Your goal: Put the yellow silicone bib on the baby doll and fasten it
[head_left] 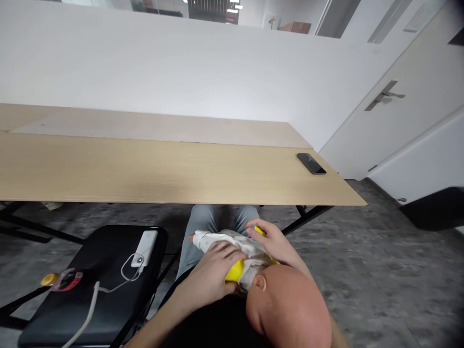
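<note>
So, where's the baby doll (250,256) lying?
On the person's lap, long axis pointing away from them: bald head (288,307) at the near end, swaddled far end twd the table.

Which hand's nearer the head?
R arm (302,270) runs right beside it. L hand (212,270) is further along, on the mid-body.

Hand state?
L is flat, fingers spread over the white garment (224,241), w/ a yellow piece (234,271) at its fingertips. R hand (271,241) is curled on the far side, fingers by a 2nd yellow bit (260,230). Gripping or just touching? Can't tell. Also can't tell if the yellow is one item.

Any labels?
Nothing legible. Red-labelled item w/ yellow cap (54,279) on the black chair seat (90,246), text too small. White power bank (145,247) w/ cable, just a small round mark. Dark phone (311,163) on the wooden table (145,171), no writing visible.
</note>
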Tool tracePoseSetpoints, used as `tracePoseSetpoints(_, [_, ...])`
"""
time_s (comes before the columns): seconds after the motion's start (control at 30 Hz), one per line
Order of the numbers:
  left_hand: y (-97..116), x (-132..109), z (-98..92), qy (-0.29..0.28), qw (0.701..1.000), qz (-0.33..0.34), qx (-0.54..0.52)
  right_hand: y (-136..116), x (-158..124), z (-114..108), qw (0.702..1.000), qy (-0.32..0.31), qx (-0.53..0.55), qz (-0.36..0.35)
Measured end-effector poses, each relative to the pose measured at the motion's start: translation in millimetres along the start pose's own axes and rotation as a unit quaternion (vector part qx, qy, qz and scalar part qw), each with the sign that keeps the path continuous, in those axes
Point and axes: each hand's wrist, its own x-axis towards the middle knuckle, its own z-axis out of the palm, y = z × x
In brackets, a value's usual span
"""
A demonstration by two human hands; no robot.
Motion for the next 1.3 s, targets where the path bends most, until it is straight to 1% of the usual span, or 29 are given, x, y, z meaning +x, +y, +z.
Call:
tracePoseSetpoints(0.1, [-4.4,4.4,9.2,0.008,0.999,-0.027,0.030,4.2,-2.0,-4.9,0.995,-0.058,-0.080,-0.003])
tracePoseSetpoints(0.17, [-8.1,6.6,12.6,0.023,0.998,-0.053,0.026,6.0,-3.7,-7.3,0.990,-0.079,-0.117,0.008])
tracePoseSetpoints(0.27, [-18.1,10.5,15.2,0.062,0.994,-0.076,-0.043,8.0,-8.5,-11.1,0.986,-0.091,-0.140,0.026])
tracePoseSetpoints(0.33, [-26.7,13.2,15.0,0.091,0.984,-0.101,-0.115,9.6,-14.9,-15.5,0.987,-0.093,-0.126,0.041])
tracePoseSetpoints(0.47, [-37.4,16.9,7.1,0.131,0.945,-0.172,-0.244,13.3,-35.8,-29.1,0.994,-0.069,-0.061,0.060])
tracePoseSetpoints(0.53, [-37.4,17.7,-0.2,0.145,0.922,-0.188,-0.307,13.9,-48.5,-36.0,0.995,-0.066,-0.028,0.066])
tracePoseSetpoints(0.63, [-34.0,19.4,-10.9,0.166,0.880,-0.202,-0.396,11.6,-65.9,-41.1,0.994,-0.081,0.016,0.073])
tracePoseSetpoints(0.7, [-31.4,21.5,-16.2,0.174,0.848,-0.215,-0.453,8.9,-73.1,-38.9,0.994,-0.086,0.031,0.052])
tracePoseSetpoints(0.77, [-29.2,24.5,-19.9,0.180,0.817,-0.226,-0.499,7.0,-74.4,-32.0,0.997,-0.073,0.025,0.026])
tracePoseSetpoints(0.83, [-27.4,27.9,-23.5,0.188,0.796,-0.230,-0.527,6.6,-69.1,-22.6,1.000,-0.028,0.001,0.003])
tracePoseSetpoints(0.87, [-26.5,29.6,-25.7,0.192,0.790,-0.229,-0.535,6.6,-64.6,-18.1,1.000,0.002,-0.011,-0.008])
tracePoseSetpoints(0.97, [-24.3,34.0,-35.2,0.193,0.789,-0.228,-0.536,5.0,-47.8,-9.0,0.996,0.084,-0.009,-0.039])
tracePoseSetpoints(1.07, [-22.8,37.7,-48.8,0.197,0.804,-0.218,-0.516,-3.2,-32.3,-8.9,0.989,0.133,0.021,-0.065])
tracePoseSetpoints(1.2, [-19.4,44.2,-69.5,0.213,0.824,-0.198,-0.486,-21.6,-16.3,-18.2,0.983,0.144,0.039,-0.103])
tracePoseSetpoints(1.3, [-13.3,51.0,-83.9,0.226,0.835,-0.190,-0.464,-34.9,-5.2,-28.4,0.983,0.145,0.018,-0.113])
